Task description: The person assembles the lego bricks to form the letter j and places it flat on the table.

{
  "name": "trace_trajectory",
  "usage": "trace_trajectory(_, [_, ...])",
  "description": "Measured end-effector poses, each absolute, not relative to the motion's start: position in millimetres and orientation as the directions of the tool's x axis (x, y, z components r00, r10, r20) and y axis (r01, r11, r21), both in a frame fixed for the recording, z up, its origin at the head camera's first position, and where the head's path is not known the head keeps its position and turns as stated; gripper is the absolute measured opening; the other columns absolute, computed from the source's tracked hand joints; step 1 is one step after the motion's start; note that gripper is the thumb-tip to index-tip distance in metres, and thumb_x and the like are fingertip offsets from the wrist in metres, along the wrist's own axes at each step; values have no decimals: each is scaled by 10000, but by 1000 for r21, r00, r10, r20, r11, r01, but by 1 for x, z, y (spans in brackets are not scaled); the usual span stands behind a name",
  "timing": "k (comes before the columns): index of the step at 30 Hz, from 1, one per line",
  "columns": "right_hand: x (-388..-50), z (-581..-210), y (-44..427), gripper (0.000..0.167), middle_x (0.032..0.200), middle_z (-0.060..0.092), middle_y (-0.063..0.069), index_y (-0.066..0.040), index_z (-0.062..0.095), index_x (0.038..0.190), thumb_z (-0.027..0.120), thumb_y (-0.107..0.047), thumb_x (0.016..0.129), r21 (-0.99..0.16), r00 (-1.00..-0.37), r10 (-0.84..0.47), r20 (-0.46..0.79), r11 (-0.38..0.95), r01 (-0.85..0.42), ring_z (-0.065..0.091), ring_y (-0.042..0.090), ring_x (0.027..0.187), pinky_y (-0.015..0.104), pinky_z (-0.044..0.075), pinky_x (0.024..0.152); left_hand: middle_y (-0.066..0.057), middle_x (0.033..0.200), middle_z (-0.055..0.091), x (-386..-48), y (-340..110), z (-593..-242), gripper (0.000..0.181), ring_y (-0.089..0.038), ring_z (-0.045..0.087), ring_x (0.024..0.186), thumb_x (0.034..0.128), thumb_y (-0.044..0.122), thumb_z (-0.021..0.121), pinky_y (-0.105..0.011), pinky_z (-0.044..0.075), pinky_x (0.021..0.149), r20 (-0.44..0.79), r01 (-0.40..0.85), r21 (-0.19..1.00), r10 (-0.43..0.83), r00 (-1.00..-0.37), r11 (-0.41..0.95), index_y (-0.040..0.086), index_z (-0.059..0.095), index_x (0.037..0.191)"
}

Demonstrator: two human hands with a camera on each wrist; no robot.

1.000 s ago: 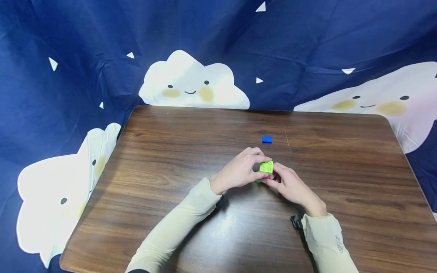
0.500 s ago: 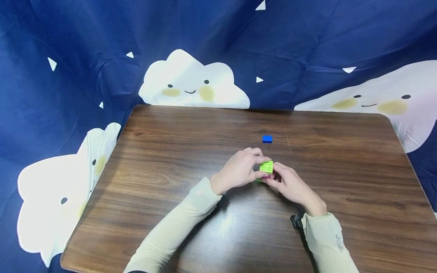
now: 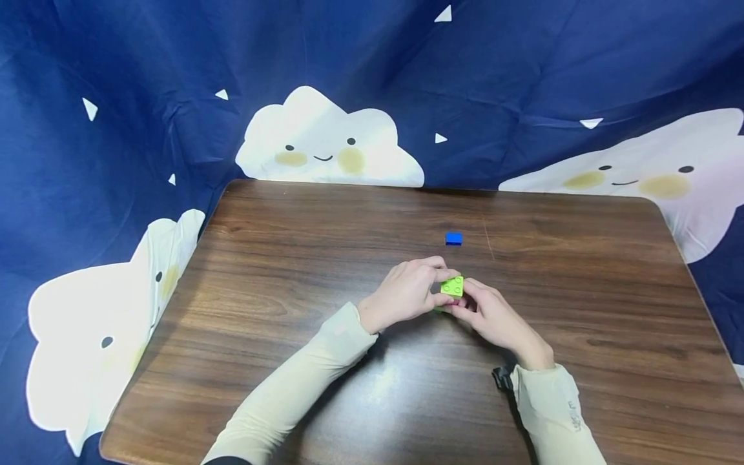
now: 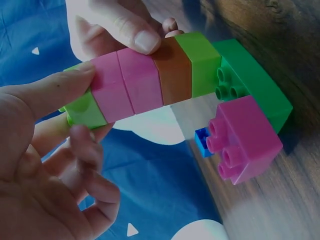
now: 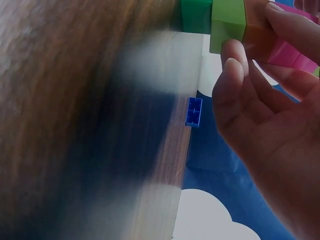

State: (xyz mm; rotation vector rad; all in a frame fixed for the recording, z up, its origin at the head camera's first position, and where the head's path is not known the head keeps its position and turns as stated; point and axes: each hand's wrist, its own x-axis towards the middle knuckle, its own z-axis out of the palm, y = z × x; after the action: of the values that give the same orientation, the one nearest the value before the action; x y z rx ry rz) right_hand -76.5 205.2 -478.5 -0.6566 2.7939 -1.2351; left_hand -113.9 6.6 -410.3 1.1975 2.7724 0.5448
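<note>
A stack of toy building bricks [image 4: 142, 82] stands between both hands: a light green brick on top, two pink ones, a brown one, then another light green one. Its foot sits on a longer dark green brick [image 4: 257, 82], which also bears a magenta brick [image 4: 250, 135] beside the stack. My left hand [image 3: 403, 294] pinches the stack at its top, thumb over the light green and pink bricks. Lower down, my right hand [image 3: 500, 320] grips the stack, its thumb at the brown and pink bricks. In the head view the hands hide most of the stack.
On the wooden table [image 3: 279, 258], a blue brick [image 3: 453, 239] lies beyond the hands. It shows hollow compartments in the right wrist view. A dark blue cloth [image 3: 174, 51] with white clouds hangs behind the table and at its left side.
</note>
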Motion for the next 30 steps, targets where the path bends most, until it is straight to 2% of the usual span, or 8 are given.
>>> trace_trajectory(7, [-77,-476,204,99,802,533,-34,-149,605,918,694,-132,878,-714,-916,-384,114,610,-345,466,47,672,207,411,588,128,1036,615,-113,5,-410,439,-48,518,623,864,407,698,-183,396,512,54,667,349,697,-715,658,244,646,1268])
trace_trajectory(15, [-77,-476,204,120,795,526,-42,-153,596,907,709,-143,866,-707,-920,-374,115,620,-340,461,45,658,213,408,574,106,1130,627,-109,8,-411,474,-70,585,730,864,397,699,-228,458,556,49,642,347,671,-740,683,228,619,1300])
trace_trajectory(21, [-76,-477,206,142,803,534,-50,-152,592,939,708,-126,861,-707,-919,-371,131,615,-349,471,49,665,213,413,578,48,1210,627,-106,11,-412,515,-85,604,908,877,350,699,-242,512,731,44,649,351,680,-732,675,175,576,1346])
trace_trajectory(25, [-76,-477,207,202,802,553,-43,-148,578,1029,704,-146,871,-711,-926,-363,102,625,-323,482,58,665,215,421,582,17,1269,616,-108,5,-412,618,-147,559,1082,861,394,706,-301,468,920,23,637,386,684,-729,667,171,510,1404])
trace_trajectory(30, [-74,-474,209,402,846,590,5,-121,488,1214,703,-198,882,-717,-938,-346,25,647,-259,490,88,684,223,431,589,-42,1317,596,-115,-18,-422,767,-226,496,1208,765,361,806,-374,399,1034,-65,441,579,577,-814,686,165,472,1428])
